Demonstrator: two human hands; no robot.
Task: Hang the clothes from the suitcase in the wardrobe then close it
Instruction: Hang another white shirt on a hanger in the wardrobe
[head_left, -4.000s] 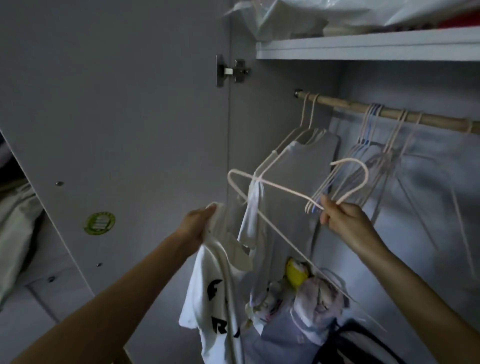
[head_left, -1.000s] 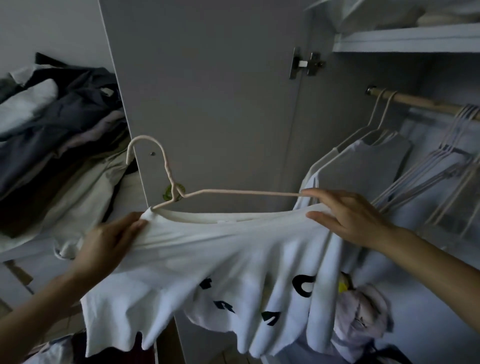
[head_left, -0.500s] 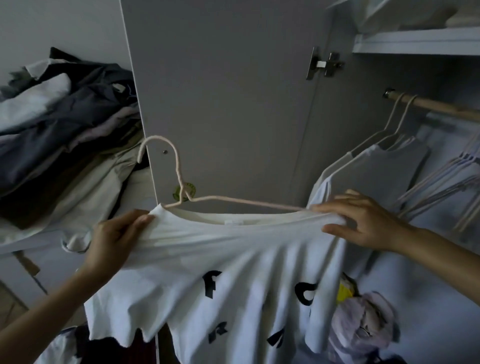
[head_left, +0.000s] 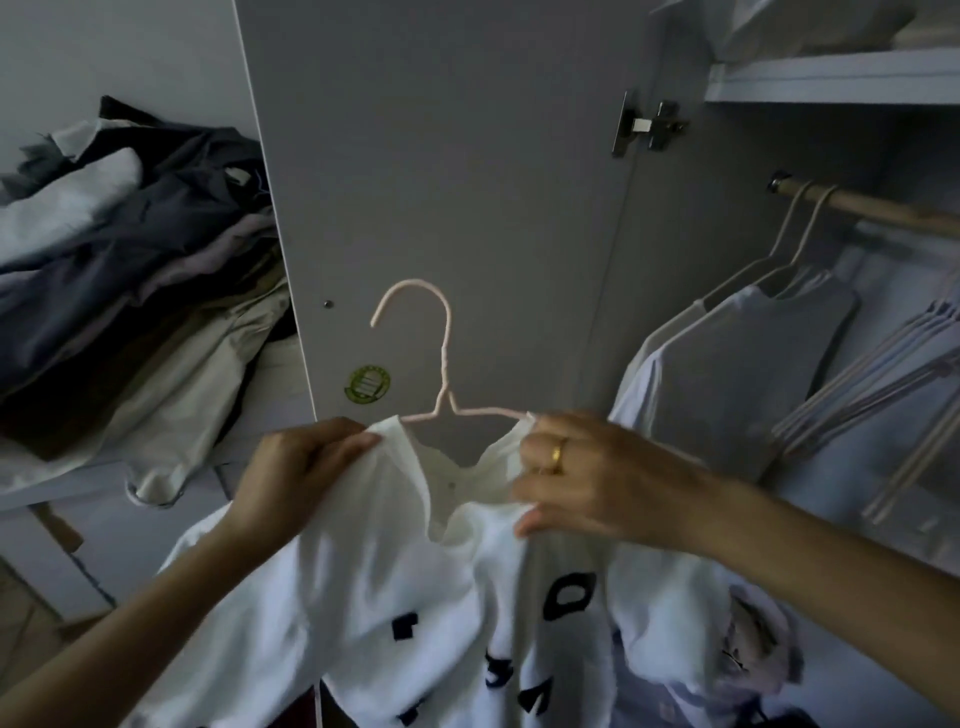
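White T-shirt (head_left: 415, 613) with black lettering is sitting on a pink wire hanger (head_left: 441, 364), held up in front of the open wardrobe door (head_left: 441, 182). Left hand (head_left: 291, 467) is pinching the shirt's left shoulder at the neckline, fingers curled into the cloth. Right hand (head_left: 582, 478), a gold ring (head_left: 558, 454) on one finger, is gripping the right shoulder where the hanger's arm is passing into the fabric; thumb is lying under the cloth edge. Both grips are closed on the shirt. Hanger's hook is standing upright and free, catching on nothing; its arms and lower bar are hidden inside the shirt. The lettering is creased and partly folded, so no word is reading clearly, and the shirt's hem is cut off at the bottom edge. A round green sticker (head_left: 368, 383) is showing on the door just left of the hanger's neck, and a metal hinge (head_left: 647, 124) higher up. Inside the wardrobe, a wooden rail (head_left: 883, 210) is carrying a pale garment (head_left: 727, 389) on white hangers, then a bunch of bare hangers (head_left: 883, 374) running out of frame at right. A shelf (head_left: 831, 78) above is only partly in view. Left of the door, a heap of dark and beige clothes (head_left: 130, 260) is lying on a surface. Lower right, crumpled pale cloth (head_left: 753, 649) is too dim to identify. Suitcase is not making itself out anywhere.
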